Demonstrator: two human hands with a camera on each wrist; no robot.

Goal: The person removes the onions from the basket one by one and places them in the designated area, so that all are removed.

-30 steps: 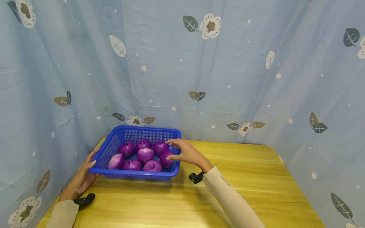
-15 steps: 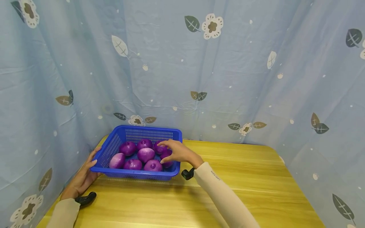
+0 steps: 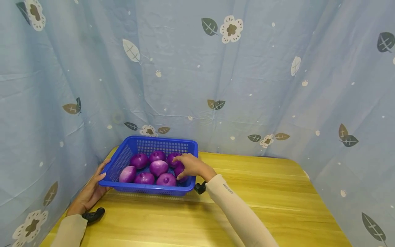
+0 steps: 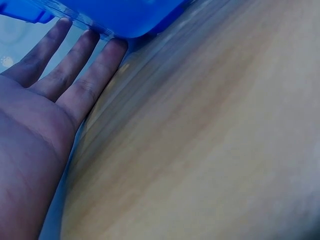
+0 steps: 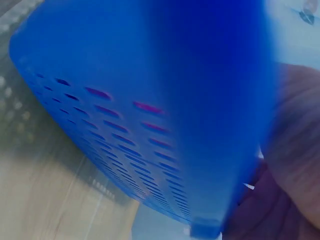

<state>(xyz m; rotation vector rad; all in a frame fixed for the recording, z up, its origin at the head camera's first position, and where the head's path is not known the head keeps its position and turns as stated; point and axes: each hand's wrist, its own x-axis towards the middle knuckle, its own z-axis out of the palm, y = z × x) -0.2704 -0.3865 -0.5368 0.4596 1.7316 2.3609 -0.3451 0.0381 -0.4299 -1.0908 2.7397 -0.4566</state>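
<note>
Several glossy purple onions point(image 3: 158, 168) lie in a blue plastic basket point(image 3: 148, 188) in the head view. My right hand point(image 3: 194, 166) reaches over the basket's right side, thumb in front of and fingers behind the rightmost onion point(image 3: 179, 169), curled round it. That onion is partly hidden by the hand. At the basket's left end, my left hand point(image 3: 92, 192) has its thumb at the rim. The left wrist view shows three of its fingers point(image 4: 82, 90) straight, tips touching the basket's underside. In the right wrist view the basket's wall point(image 5: 125, 130) hides most of the right hand point(image 5: 295, 150).
The basket stands on a yellow wood-grain table point(image 3: 247, 192), near its back left corner. A blue curtain point(image 3: 172, 68) with flowers and leaves hangs behind and at both sides. Each wrist bears a black device point(image 3: 94, 216).
My right hand has moved left over the basket, then lowered slightly, closing its thumb and fingers about the rightmost onion. The left hand has kept its place at the basket.
</note>
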